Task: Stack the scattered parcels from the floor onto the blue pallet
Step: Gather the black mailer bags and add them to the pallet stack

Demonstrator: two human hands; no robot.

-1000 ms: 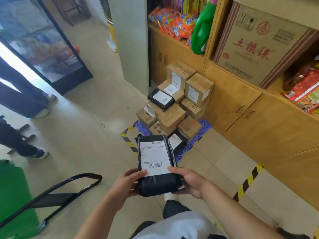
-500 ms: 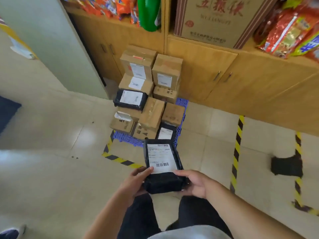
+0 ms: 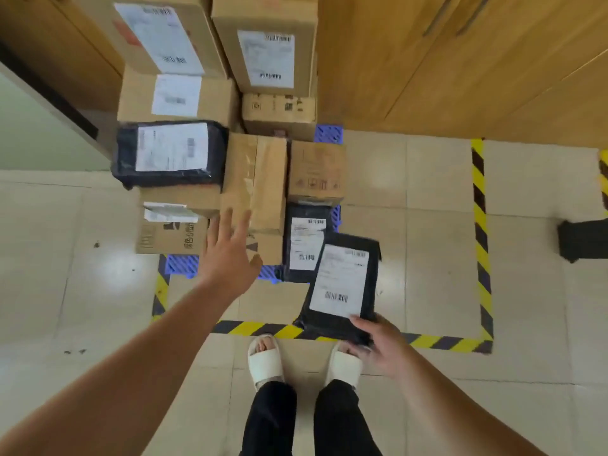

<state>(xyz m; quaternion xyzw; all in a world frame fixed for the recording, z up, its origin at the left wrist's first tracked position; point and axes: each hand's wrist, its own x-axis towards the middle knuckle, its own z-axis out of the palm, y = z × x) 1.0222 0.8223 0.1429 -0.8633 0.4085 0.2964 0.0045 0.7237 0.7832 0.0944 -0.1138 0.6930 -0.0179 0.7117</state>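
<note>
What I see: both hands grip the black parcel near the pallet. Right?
No. Only the right hand grips the black parcel near the pallet; the left hand is open, stretched toward the boxes. The head view shows it.

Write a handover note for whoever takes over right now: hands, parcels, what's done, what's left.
Left hand: open, fingers spread, holding nothing, over the front of the stack.
Right hand: grips the near end of a black labelled parcel, held in front of the blue pallet, not yet set down.
Done: cardboard boxes and two black bags are stacked on the pallet.
Left: place the held parcel. A dark item, likely another parcel, lies on the floor beyond the striped tape on the right.
</note>
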